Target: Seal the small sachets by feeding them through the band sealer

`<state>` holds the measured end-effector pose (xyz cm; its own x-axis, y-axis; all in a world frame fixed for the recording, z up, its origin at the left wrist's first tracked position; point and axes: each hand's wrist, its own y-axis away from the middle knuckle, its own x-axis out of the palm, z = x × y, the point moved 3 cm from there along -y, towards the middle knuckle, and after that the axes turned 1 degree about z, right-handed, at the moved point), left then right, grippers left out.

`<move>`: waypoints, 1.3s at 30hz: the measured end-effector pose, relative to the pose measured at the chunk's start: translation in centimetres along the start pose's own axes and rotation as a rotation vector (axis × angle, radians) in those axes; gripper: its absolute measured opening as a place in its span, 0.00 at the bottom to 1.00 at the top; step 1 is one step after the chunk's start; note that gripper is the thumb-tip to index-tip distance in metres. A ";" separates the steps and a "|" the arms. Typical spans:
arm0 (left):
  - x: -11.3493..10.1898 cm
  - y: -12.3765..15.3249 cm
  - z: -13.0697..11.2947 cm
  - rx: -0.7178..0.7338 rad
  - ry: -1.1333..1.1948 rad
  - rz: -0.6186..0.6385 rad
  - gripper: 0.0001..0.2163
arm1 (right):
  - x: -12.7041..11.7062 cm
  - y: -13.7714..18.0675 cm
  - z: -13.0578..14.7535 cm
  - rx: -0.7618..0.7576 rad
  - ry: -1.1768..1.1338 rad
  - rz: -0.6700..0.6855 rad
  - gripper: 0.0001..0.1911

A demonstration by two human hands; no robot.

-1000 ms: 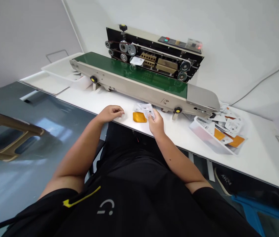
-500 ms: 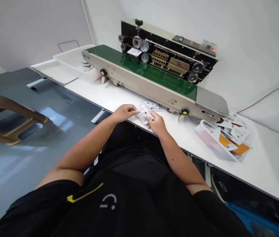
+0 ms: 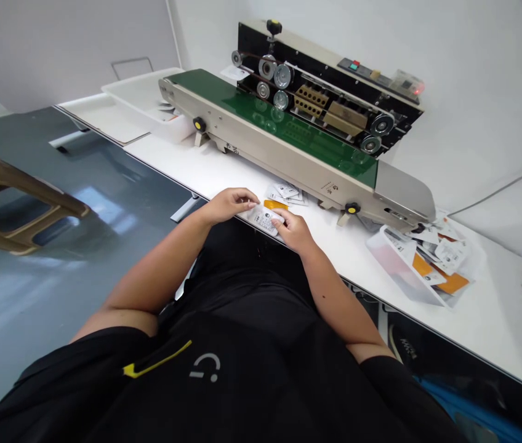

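Note:
Between my hands, at the table's front edge, is a white printed packet [image 3: 263, 219]. My left hand [image 3: 229, 205] pinches its left end with thumb and fingertips. At the other end, my right hand [image 3: 294, 231] grips it, thumb on top. An orange patch [image 3: 275, 204] shows just behind the packet; whether it is part of it or a separate piece, I cannot tell. Beyond that, several white printed packets [image 3: 287, 190] lie in a loose pile below the conveyor.
A band sealer [image 3: 330, 92] with a green conveyor belt [image 3: 224, 98] spans the table [image 3: 335, 246]. To the right, a translucent bin [image 3: 399, 271] holds white and orange packets. Another white bin [image 3: 141, 89] stands at the left end. A brown stool [image 3: 21, 203] is on the floor.
The packet in my hands has turned flatter and lower, and orange now shows behind it. A white packet in the sealer has moved left, out past the rollers. The view has shifted slightly.

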<state>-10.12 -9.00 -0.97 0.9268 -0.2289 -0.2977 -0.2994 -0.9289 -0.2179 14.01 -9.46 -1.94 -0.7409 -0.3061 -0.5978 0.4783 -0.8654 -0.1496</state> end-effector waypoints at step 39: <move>-0.1 0.4 0.1 0.060 -0.463 0.209 0.17 | 0.5 0.0 -1.7 -0.004 -0.150 0.044 0.18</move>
<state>-10.33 -9.37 -1.16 0.6520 -0.2424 -0.7184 -0.4926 -0.8557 -0.1583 14.39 -8.90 -3.62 -0.7813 -0.3994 -0.4796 0.5134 -0.8483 -0.1298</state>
